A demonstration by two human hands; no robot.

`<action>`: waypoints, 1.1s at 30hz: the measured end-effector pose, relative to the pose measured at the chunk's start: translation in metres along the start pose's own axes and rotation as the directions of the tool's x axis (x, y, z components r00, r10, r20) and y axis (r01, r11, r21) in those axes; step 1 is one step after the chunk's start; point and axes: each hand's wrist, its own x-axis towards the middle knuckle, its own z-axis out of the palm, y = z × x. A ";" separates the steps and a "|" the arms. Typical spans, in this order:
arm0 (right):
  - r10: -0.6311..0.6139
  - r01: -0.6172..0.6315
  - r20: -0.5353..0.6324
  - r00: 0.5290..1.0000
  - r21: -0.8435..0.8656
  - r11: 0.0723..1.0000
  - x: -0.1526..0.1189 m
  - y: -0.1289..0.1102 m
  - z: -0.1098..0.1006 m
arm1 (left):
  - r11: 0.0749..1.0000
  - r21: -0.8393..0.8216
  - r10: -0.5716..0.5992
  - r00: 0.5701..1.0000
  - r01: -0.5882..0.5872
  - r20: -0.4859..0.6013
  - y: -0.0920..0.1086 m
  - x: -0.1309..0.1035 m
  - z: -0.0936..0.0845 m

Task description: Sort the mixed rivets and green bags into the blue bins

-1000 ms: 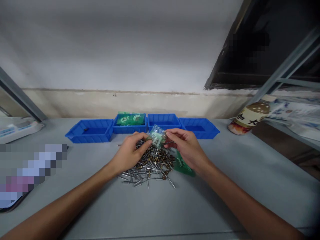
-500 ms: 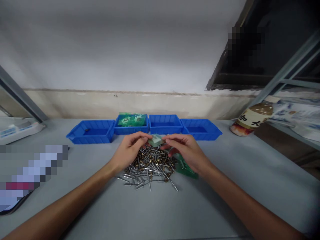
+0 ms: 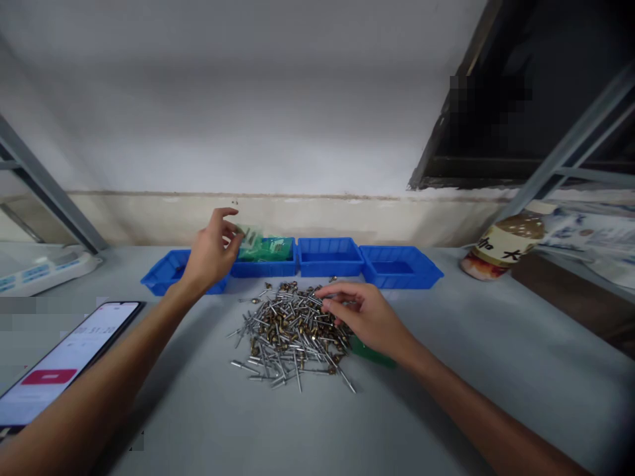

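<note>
Against a pale wall, a gray counter (image 3: 317, 430) carries a row of four blue plastic bins (image 3: 331, 266) along its far side. The person's left hand (image 3: 211, 251), thumb and fingers nearly closed, pinches the edge of a small translucent plastic packet (image 3: 251, 239), tilted above the second bin from the left, where green plastic packets (image 3: 272, 249) lie. The right hand (image 3: 370, 316), half curled, reaches into the far right side of a heap of slim silver and brass-colored metal pieces (image 3: 292, 330); whether it grips one cannot be told. A green plastic bag (image 3: 372, 354) lies partly hidden beneath it. By appearances, some packets are already binned and one is at the bin, not yet laid down, while the large central heap lies loose, outside any bin.
</note>
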 end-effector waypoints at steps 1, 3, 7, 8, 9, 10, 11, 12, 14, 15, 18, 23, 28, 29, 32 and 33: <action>-0.008 0.008 -0.007 1.000 -0.019 1.000 0.000 0.001 0.000 | 0.999 0.035 0.005 0.999 -0.007 0.040 -0.004 0.000 0.001; -0.027 0.026 -0.012 1.000 -0.044 0.999 0.000 0.002 0.001 | 0.992 0.114 0.036 0.992 -0.050 0.122 -0.010 -0.002 0.005; -0.087 0.085 -0.018 0.996 -0.101 0.991 0.000 -0.001 -0.002 | 0.960 0.221 0.115 0.963 -0.170 0.242 -0.016 -0.008 0.012; -0.116 0.111 -0.030 0.993 -0.133 0.985 0.001 -0.002 -0.006 | 0.954 0.235 0.125 0.960 -0.185 0.250 -0.017 -0.009 0.013; -0.151 0.141 -0.042 0.988 -0.174 0.975 0.002 -0.004 -0.011 | 0.946 0.254 0.133 0.957 -0.199 0.257 -0.017 -0.011 0.013; -0.186 0.169 -0.055 0.981 -0.228 0.959 0.003 -0.006 -0.019 | 0.937 0.277 0.137 0.955 -0.211 0.263 -0.017 -0.012 0.013; -0.216 0.188 -0.065 0.974 -0.292 0.938 0.004 -0.008 -0.027 | 0.929 0.299 0.137 0.954 -0.216 0.265 -0.016 -0.014 0.013; -0.231 0.192 -0.068 0.970 -0.367 0.910 0.005 -0.009 -0.036 | 0.920 0.323 0.135 0.954 -0.221 0.268 -0.015 -0.017 0.014; -0.216 0.151 -0.060 0.975 -0.538 0.829 0.007 -0.007 -0.054 | 0.895 0.381 0.137 0.954 -0.235 0.266 -0.010 -0.022 0.014; -0.190 0.123 -0.046 0.981 -0.609 0.783 0.007 -0.005 -0.062 | 0.880 0.410 0.144 0.956 -0.241 0.254 -0.007 -0.024 0.013; -0.094 0.115 0.069 0.993 -0.704 0.701 0.004 0.007 -0.078 | 0.846 0.467 0.188 0.964 -0.257 0.189 0.006 -0.031 0.011; -0.010 0.203 0.273 0.962 -0.688 0.696 -0.005 0.026 -0.087 | 0.848 0.404 0.312 0.939 -0.343 0.142 0.028 -0.039 0.008; 0.010 0.163 0.239 0.971 -0.691 0.705 -0.004 0.034 -0.084 | 0.864 0.256 0.400 0.900 -0.433 0.173 0.051 -0.057 0.015; 0.007 0.149 0.218 0.976 -0.689 0.709 -0.003 0.034 -0.084 | 0.861 0.222 0.420 0.886 -0.457 0.198 0.056 -0.061 0.016; -0.050 0.136 0.146 0.988 -0.668 0.732 0.001 0.029 -0.082 | 0.852 0.106 0.469 0.837 -0.513 0.281 0.069 -0.073 0.022; -0.086 0.141 0.116 0.990 -0.653 0.744 0.003 0.025 -0.081 | 0.857 0.061 0.473 0.828 -0.512 0.299 0.073 -0.076 0.023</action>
